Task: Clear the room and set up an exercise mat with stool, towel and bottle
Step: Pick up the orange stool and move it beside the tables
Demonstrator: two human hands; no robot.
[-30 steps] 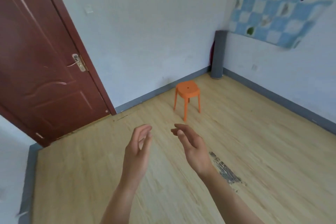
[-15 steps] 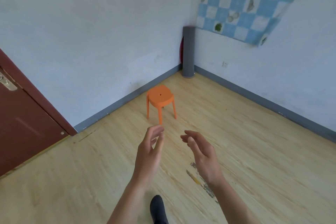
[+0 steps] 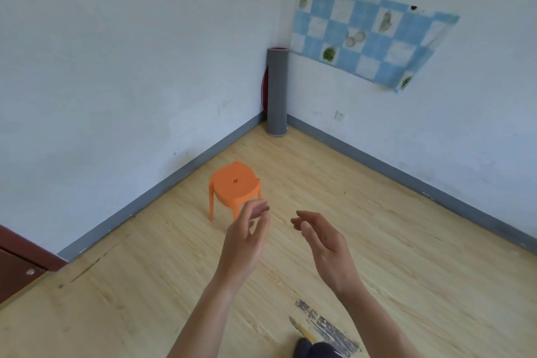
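Hands empty above floor, stool ahead

Stool [image 3: 234, 187], orange plastic with a small hole in its seat, stands upright on the wood floor [image 3: 406, 256] near the left wall, just off the grey skirting [image 3: 162, 187]. Its near legs are partly covered in this view by the fingers of the left hand [image 3: 244, 244]. That hand is raised with the palm turned inward and the fingers loosely spread, grasping nothing. The right hand [image 3: 325, 247] is beside it, apart from it, fingers curled a little and likewise released, with nothing in it. Neither hand touches the stool.

Beyond the stool, in the corner where the two white walls meet, a rolled grey mat [image 3: 277, 93] stands upright on end, with a pink edge showing at its top. Something dark red is tucked behind it against the wall; what it is cannot be told. A blue-and-white checked cloth [image 3: 369, 41] hangs on the right wall, one lower corner drooping, and a white socket [image 3: 339, 115] sits below it, just above the skirting.

At the far left edge a dark red door [image 3: 17, 267] shows only its lower corner. Near the bottom edge the floor has a worn, scuffed patch [image 3: 325, 325], and a dark shoe tip [image 3: 308, 347] is beside it.

Between stool and right wall the floor is bare and wide. Bare boards also run between the stool and the mat in the corner, and from the door along the left skirting.
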